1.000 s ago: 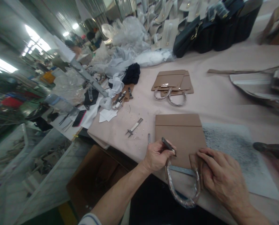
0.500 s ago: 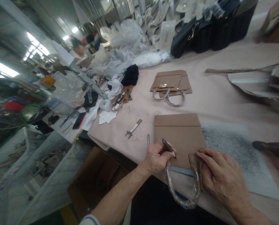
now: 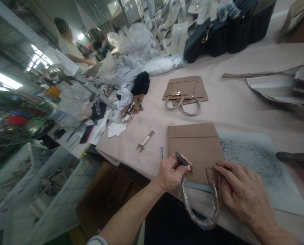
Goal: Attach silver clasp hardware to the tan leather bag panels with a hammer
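My left hand (image 3: 171, 173) is closed around a short dark metal punch (image 3: 181, 160), held at a tilt with its lower end at a brown leather bag panel (image 3: 192, 143). A bag handle (image 3: 201, 223) wrapped in clear plastic loops from the panel's near edge. My right hand (image 3: 243, 190) grips the handle's right end, its fingers bent around the brown tab (image 3: 210, 175) and pressing it against the panel. Inside the loop, a flat metal strip (image 3: 199, 186) lies along the panel's near edge. Left of the panel is a small metal rod (image 3: 161, 153).
A caliper-like tool (image 3: 145, 141) lies left, and a speckled white sheet (image 3: 254, 163) lies right. Two stacked brown panels with handles (image 3: 186, 89) sit farther back. Black bags (image 3: 218, 37) and crumpled plastic (image 3: 136, 41) line the far side. Another person (image 3: 70, 46) stands beyond.
The view has shifted slightly. The person in the background shows higher and more fully. Both my hands, the punch and the panel stay almost as they were.
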Demonstrator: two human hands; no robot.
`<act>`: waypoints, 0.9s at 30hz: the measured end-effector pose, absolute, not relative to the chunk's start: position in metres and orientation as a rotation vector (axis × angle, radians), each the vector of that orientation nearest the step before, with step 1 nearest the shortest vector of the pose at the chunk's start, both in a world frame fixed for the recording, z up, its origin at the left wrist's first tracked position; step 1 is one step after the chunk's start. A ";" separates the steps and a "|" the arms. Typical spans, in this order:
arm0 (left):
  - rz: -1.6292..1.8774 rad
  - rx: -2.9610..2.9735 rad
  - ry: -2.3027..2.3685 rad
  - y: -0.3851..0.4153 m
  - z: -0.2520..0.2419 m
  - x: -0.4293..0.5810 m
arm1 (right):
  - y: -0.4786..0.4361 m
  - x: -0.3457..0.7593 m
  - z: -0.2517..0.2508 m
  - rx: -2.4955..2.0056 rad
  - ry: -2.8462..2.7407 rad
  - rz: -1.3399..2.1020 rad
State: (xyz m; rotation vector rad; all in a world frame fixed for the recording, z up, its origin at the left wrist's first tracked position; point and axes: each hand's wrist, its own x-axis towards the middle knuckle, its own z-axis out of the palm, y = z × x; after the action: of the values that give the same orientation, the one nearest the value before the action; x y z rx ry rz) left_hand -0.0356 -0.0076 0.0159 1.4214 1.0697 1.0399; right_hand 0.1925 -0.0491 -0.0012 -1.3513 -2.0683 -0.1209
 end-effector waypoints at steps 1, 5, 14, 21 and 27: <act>1.041 1.436 1.074 -0.008 0.015 -0.035 | -0.049 0.192 -0.001 -1.357 -2.059 -0.113; 1.093 1.581 1.091 -0.010 0.014 -0.034 | -0.049 0.192 -0.002 -1.358 -2.039 -0.089; 1.075 1.661 1.056 -0.007 0.017 -0.034 | -0.049 0.192 -0.001 -1.349 -2.073 -0.141; 1.076 1.551 1.066 -0.006 0.012 -0.033 | -0.050 0.192 -0.003 -1.355 -2.070 -0.148; 0.936 1.421 1.010 0.006 0.016 -0.031 | -0.051 0.192 -0.004 -1.350 -2.058 -0.124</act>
State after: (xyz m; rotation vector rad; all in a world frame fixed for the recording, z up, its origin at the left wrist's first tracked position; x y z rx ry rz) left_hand -0.0308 0.0063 0.0163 1.4206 1.0103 0.9358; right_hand 0.1924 -0.0507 -0.0037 -1.3505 -2.0578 -0.1238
